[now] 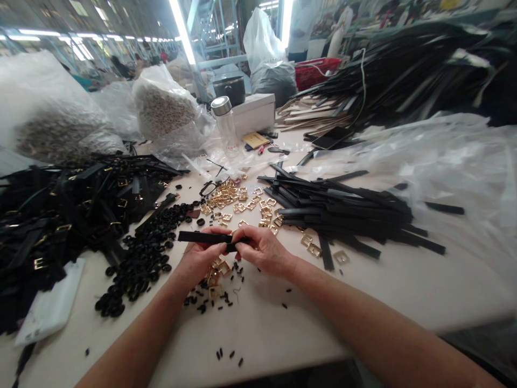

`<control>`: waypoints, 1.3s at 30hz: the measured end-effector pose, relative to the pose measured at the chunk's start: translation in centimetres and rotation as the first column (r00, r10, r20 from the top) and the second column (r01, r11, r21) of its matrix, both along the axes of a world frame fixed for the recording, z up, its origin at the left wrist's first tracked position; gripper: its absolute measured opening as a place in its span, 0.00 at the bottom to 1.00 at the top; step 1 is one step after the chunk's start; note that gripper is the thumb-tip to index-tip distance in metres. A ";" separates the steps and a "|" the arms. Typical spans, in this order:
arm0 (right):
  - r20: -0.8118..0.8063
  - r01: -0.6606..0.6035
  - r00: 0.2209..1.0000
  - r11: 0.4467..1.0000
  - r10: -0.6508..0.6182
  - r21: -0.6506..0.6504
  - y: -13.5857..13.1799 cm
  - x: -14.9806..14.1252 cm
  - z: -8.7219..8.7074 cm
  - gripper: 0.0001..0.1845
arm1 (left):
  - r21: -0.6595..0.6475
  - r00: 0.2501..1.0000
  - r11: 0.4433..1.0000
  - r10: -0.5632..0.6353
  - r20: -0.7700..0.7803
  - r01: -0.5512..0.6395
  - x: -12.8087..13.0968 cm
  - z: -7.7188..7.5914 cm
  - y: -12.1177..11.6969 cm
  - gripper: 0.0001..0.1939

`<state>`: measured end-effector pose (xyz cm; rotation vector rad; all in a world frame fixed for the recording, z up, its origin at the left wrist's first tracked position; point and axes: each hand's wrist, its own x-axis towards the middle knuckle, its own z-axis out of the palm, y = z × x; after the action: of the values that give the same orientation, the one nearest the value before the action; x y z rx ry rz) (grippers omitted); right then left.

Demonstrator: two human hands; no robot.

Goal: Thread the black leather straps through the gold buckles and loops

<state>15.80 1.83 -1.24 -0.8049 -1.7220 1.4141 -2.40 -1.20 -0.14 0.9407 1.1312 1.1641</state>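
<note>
Both hands meet over the table (388,302), pinching the same black strap (200,237). The left hand (204,256) grips it between thumb and fingers, and its flat end sticks out past that hand on the left. The right hand (262,250) closes on the other end, its thumb and fingertips almost touching the left thumb. What lies between the fingertips is mostly covered, so I cannot tell whether a fitting is on the strap there.

That tight pinch looks like the weak spot: if either thumb slipped, the strap could twist or a small part could spring loose. Anything dropped would land among the gold buckles (218,272) and small black cylinders (202,307) just below the hands, where a black piece would be hard to pick out. More loose cylinders (230,354) lie nearer the body, close to the table edge; a sweeping forearm could send them to the floor.

Left of the hands, the pile of black rings (145,264) spreads near the left forearm, and an outward elbow might scatter it. Beyond the hands, the heap of gold frame buckles (226,194) lies close enough for a knuckle to catch. To the right, the stacked black strips (347,213) overlap crosswise, so pulling one out carelessly could drag others, along with the stray buckles (311,245) beside them.
</note>
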 end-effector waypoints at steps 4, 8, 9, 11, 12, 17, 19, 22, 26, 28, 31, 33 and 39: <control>0.000 0.087 0.996 0.990 -0.088 0.108 0.1 -0.1 0.1 0.01 | -0.007 0.999 1.000 0.013 0.052 -0.012 0.3 0.2 -0.1 0.12; -0.062 0.128 0.991 0.967 -0.117 0.220 0.4 -0.1 0.2 0.04 | -0.005 0.998 0.999 0.047 0.045 -0.047 0.3 0.1 -0.1 0.11; -0.071 0.135 0.990 0.964 -0.122 0.230 0.4 -0.1 0.1 0.04 | 0.000 0.998 0.999 0.054 0.030 -0.054 0.3 0.1 -0.1 0.10; -0.079 0.168 0.985 0.958 -0.153 0.233 0.4 -0.1 0.1 0.04 | 0.016 0.999 0.999 0.048 -0.006 -0.048 0.3 0.1 -0.2 0.10; -0.082 0.185 0.982 0.956 -0.171 0.226 0.4 -0.2 0.0 0.04 | 0.022 0.999 0.999 0.040 -0.023 -0.039 0.3 0.1 -0.2 0.10; -0.055 0.238 0.971 0.954 -0.232 0.180 0.1 -0.5 0.0 0.05 | 0.050 0.998 0.997 0.056 -0.038 -0.054 0.3 0.1 -0.3 0.11; -0.029 0.263 0.964 0.944 -0.263 0.199 0.1 -0.5 0.0 0.06 | 0.051 0.998 0.997 0.066 -0.014 -0.065 0.4 0.2 -0.2 0.11; 0.003 0.305 0.949 0.919 -0.316 0.250 0.1 -0.5 0.1 0.05 | 0.048 0.998 0.997 0.060 -0.017 -0.059 0.5 0.2 -0.2 0.12; -0.019 0.309 0.949 0.912 -0.316 0.271 0.1 -0.4 -0.1 0.06 | 0.054 0.992 0.995 0.084 -0.095 -0.079 0.6 0.0 -0.3 0.11; -0.053 0.295 0.955 0.919 -0.292 0.261 0.2 -0.4 -0.1 0.07 | 0.063 0.989 0.994 0.094 -0.114 -0.087 0.6 -0.2 -0.3 0.11; -0.104 0.272 0.961 0.935 -0.255 0.225 0.3 -0.4 -0.1 0.08 | 0.089 0.990 0.993 0.092 -0.110 -0.083 0.8 -0.4 -0.4 0.10; -0.162 0.260 0.958 0.954 -0.236 0.146 0.2 -0.5 0.0 0.08 | 0.106 0.991 0.991 0.092 -0.095 -0.082 1.0 -0.6 -0.4 0.09; -0.300 0.152 0.928 0.958 -0.223 -0.242 0.0 -0.9 0.2 0.10 | 0.120 0.991 0.988 0.105 -0.082 -0.095 1.2 -1.1 -0.5 0.10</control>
<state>14.92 1.80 -1.01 -0.7792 -1.2230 1.5197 -1.17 -1.69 -1.26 1.0425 1.2034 1.2915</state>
